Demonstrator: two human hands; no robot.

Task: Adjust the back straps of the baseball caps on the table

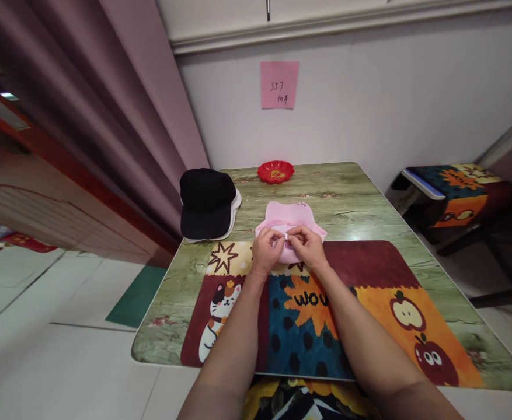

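A pink cap [289,213] lies on the table in front of me, its brim pointing away and its inside partly showing. Over the near side of the cap, my left hand [268,251] is closed in a pinch, with thumb and forefinger together. Close beside it, my right hand [307,246] pinches at the same spot. Between the fingertips shows a small shiny metal piece [286,237], perhaps the buckle of the cap's strap; it is too small to tell. The fingers hide part of the cap's near edge.
Left of the cap, a black cap [207,201] rests on a white cap [238,201]. A red scalloped dish [275,172] stands at the back by the wall. Under my arms lies a colourful mat [382,268] on the green wood-patterned table [334,186]. A stool [461,189] stands right.
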